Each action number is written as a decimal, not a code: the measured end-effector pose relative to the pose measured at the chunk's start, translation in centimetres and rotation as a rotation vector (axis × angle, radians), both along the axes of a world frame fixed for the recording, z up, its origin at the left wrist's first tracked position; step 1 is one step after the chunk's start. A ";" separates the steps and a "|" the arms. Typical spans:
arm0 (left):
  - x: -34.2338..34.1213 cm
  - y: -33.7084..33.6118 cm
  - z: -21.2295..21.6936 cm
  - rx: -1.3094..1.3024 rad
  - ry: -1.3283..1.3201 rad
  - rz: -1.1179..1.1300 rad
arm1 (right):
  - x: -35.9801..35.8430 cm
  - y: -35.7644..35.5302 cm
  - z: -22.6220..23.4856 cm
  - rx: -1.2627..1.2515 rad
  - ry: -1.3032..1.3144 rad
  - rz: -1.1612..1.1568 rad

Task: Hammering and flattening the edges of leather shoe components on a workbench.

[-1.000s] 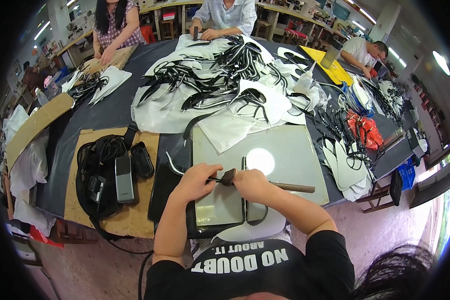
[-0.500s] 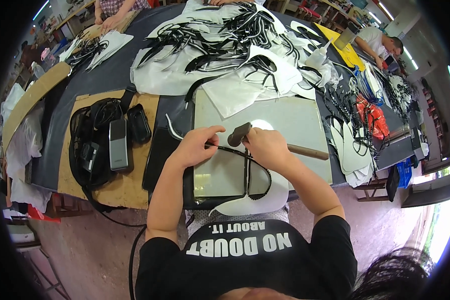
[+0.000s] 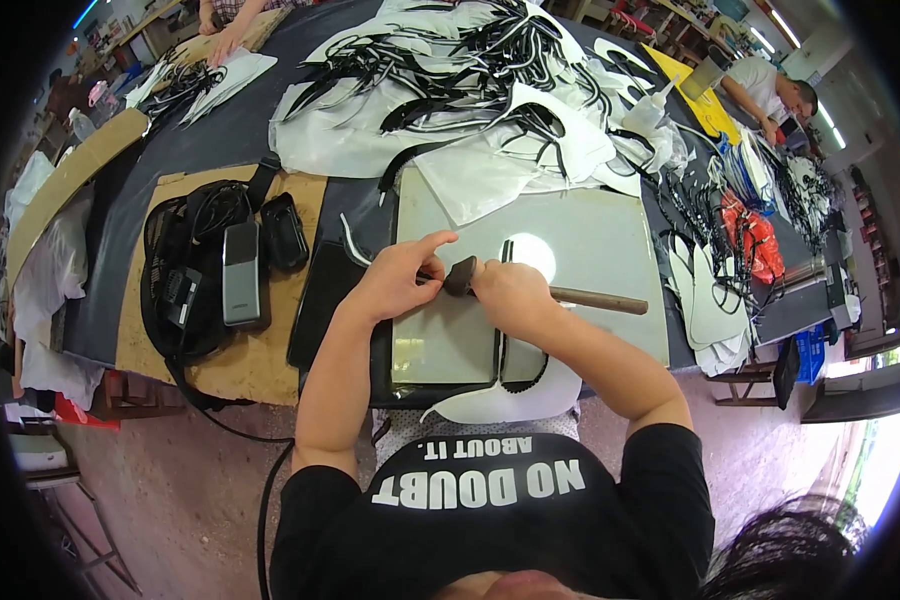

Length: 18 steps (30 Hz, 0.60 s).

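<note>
My right hand [image 3: 515,298] is wrapped round a hammer [image 3: 605,300], close to its dark metal head. The wooden handle points out to the right. Directly left of the hammer head, my left hand [image 3: 398,284] pinches a thin black strip, its index finger stretched out. A pale tail of the strip [image 3: 351,242] sticks out beyond that hand. Under my right hand, a white shoe-upper piece [image 3: 515,402] with black edging hangs over the near edge of a pale board [image 3: 610,235]. My hands hide the middle of the strip.
A large heap of white pieces with black straps [image 3: 470,60] covers the table's far side. At left, a power bank [image 3: 242,275] and a black mesh bag [image 3: 165,265] lie on cardboard [image 3: 300,195]. Red plastic [image 3: 753,240] and white cutouts [image 3: 705,300] lie at right. Other people work around the table.
The hammer has moved left and down, with its head now against my left hand's fingertips. My left hand has shifted little. The whole view has moved slightly.
</note>
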State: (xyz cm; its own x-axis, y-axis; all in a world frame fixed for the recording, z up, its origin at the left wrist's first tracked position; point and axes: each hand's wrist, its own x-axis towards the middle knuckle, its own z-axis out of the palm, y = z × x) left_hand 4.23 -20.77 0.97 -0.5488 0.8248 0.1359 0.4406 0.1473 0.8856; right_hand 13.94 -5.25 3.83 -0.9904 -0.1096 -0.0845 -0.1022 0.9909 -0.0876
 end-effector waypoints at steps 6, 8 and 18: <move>0.1 -0.4 0.6 -0.126 0.329 0.012 | -1.0 0.0 0.8 0.006 -0.079 0.030; -0.1 -1.2 0.7 -0.149 0.245 0.030 | -1.1 -0.2 0.9 0.003 -0.063 0.058; 0.1 -1.9 -1.5 0.085 0.106 0.083 | -0.6 -0.1 0.3 0.034 -0.050 0.010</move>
State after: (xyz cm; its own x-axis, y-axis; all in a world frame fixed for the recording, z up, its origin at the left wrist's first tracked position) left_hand 4.31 -22.63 -0.57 -0.5932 0.7605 0.2641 0.5218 0.1133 0.8455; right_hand 13.31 -5.37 4.16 -0.9837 -0.1154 -0.1376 -0.1081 0.9924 -0.0594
